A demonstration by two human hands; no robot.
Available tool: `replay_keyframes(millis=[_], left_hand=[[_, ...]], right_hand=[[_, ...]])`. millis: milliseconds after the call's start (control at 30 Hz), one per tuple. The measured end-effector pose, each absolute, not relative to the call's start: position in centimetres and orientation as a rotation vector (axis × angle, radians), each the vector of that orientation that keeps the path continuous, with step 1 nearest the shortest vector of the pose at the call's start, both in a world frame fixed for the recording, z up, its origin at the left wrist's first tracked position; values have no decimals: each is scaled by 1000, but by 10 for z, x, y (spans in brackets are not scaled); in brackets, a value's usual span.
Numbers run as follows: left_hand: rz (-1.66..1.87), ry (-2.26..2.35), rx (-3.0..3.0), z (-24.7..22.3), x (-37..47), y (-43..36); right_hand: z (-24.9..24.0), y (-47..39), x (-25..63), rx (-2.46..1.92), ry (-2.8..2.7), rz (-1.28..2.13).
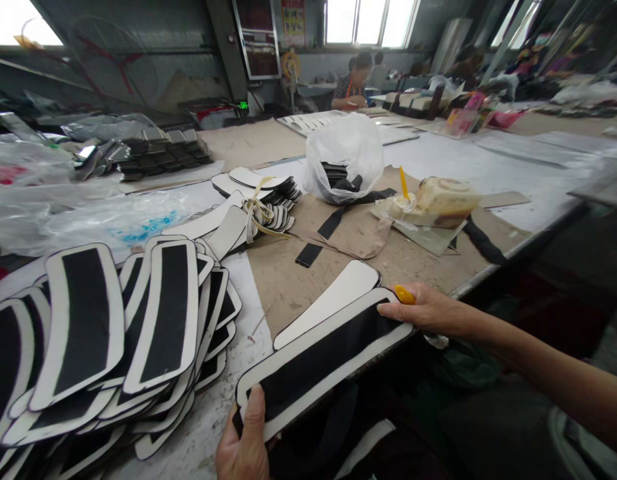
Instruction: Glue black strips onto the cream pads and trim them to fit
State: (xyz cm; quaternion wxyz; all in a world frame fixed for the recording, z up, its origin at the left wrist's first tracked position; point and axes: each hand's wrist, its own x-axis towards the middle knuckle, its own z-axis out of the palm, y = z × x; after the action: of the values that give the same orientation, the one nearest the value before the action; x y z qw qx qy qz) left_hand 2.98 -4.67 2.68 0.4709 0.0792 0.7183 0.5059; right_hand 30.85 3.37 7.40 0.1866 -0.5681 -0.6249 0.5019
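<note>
Okay so, the left hand (246, 433) is cut off at the bottom of the frame, and most of its fingers are hidden under the long white panel with a black rectangular centre (318, 357); its thumb presses on top, gripping the left end. The right hand (421, 307) grasps the other end, thumb on the face, a yellow stick (404, 295) poking out. That panel's at the table's near edge, overlapping a plain white curved panel (333, 300). Blue print on the clear plastic bag (103, 223) is too blurry to read.
</note>
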Motion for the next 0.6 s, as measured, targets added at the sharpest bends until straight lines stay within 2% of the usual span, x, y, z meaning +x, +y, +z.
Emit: replay_keyframes(millis=[200,400,600], left_hand=[[1260,1693,159,45,37,-44],[1318,1580,84,50,38,-43],[1288,1408,-5,35,35,-49]], right_hand=[[73,36,314,-1444,-1677,1676],[75,38,316,-1437,-1628,1710],[68,31,318,-1472,-1442,1750]])
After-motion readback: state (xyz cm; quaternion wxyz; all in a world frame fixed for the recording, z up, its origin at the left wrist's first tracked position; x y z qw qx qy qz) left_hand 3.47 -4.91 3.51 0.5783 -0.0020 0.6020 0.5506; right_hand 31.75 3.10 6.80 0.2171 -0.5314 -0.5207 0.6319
